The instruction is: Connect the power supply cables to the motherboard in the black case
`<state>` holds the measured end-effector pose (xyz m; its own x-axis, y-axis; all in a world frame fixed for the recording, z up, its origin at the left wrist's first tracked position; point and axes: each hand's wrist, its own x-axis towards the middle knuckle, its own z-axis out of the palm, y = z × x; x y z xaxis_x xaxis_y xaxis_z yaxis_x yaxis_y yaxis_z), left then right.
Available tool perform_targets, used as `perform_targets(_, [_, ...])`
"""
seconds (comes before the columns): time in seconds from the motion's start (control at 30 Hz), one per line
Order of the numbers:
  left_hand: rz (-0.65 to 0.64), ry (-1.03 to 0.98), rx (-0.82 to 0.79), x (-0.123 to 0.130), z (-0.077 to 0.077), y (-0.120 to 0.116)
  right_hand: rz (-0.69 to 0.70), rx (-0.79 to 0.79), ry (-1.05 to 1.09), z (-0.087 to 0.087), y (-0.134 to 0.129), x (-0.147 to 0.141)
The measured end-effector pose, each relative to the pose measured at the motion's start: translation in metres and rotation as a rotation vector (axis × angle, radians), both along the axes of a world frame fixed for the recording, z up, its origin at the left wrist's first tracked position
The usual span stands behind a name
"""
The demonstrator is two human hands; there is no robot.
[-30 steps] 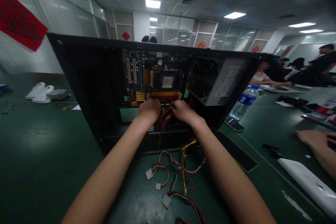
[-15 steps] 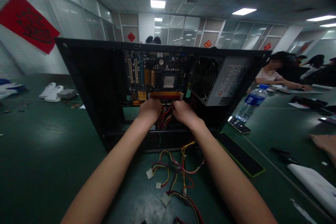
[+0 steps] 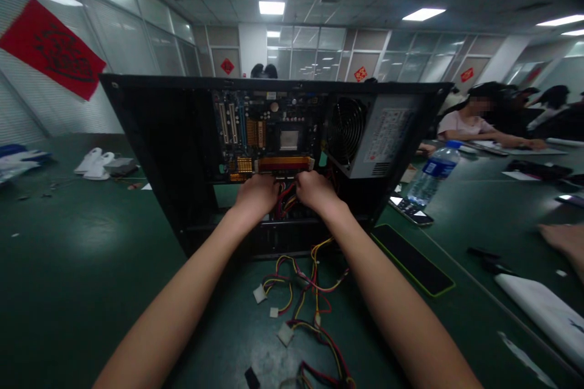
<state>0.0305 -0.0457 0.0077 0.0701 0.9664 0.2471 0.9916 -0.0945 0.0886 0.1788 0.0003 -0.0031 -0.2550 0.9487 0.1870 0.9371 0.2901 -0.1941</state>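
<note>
An open black computer case (image 3: 150, 146) stands on the table in front of me, with a motherboard (image 3: 294, 115) and a power supply (image 3: 387, 140) inside. My left hand (image 3: 258, 196) is closed at the motherboard's lower edge, under the orange and red memory slots (image 3: 285, 163). Close beside it, my right hand (image 3: 317, 191) is closed too, its fingertips curled inward. A bundle of coloured cables (image 3: 287, 199) runs between the hands. What the fingers grip is hidden behind them. Loose power cables (image 3: 314, 279) with white connectors (image 3: 286, 334) lie in front of the case.
Right of the case are a water bottle (image 3: 435, 171), a phone (image 3: 412, 211) and a black mat with a green edge (image 3: 413, 259). White objects (image 3: 97, 163) sit at the left. A person (image 3: 474, 121) sits at the far right.
Both hands stay at the motherboard's lower edge, with only slight shifts. The case appears a little farther left as the view shifts.
</note>
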Motion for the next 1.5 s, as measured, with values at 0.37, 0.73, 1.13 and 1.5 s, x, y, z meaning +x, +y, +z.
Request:
perform_targets(0.37, [-0.118, -0.203, -0.075, -0.004, -0.010, -0.015, 0.091, 0.029, 0.014, 0.022, -0.017, 0.002])
perform_targets(0.73, [0.004, -0.010, 0.146, 0.007, -0.005, -0.035, 0.238, -0.103, -0.056, 0.076, -0.092, 0.071])
perform_targets(1.13, [-0.782, 0.003, -0.119, 0.000, -0.030, -0.077, 0.460, -0.604, 0.245, -0.032, -0.108, 0.095])
perform_targets(1.5, [-0.695, 0.121, -0.673, -0.029, 0.013, -0.090, 0.498, -0.829, 1.309, -0.095, -0.142, 0.022])
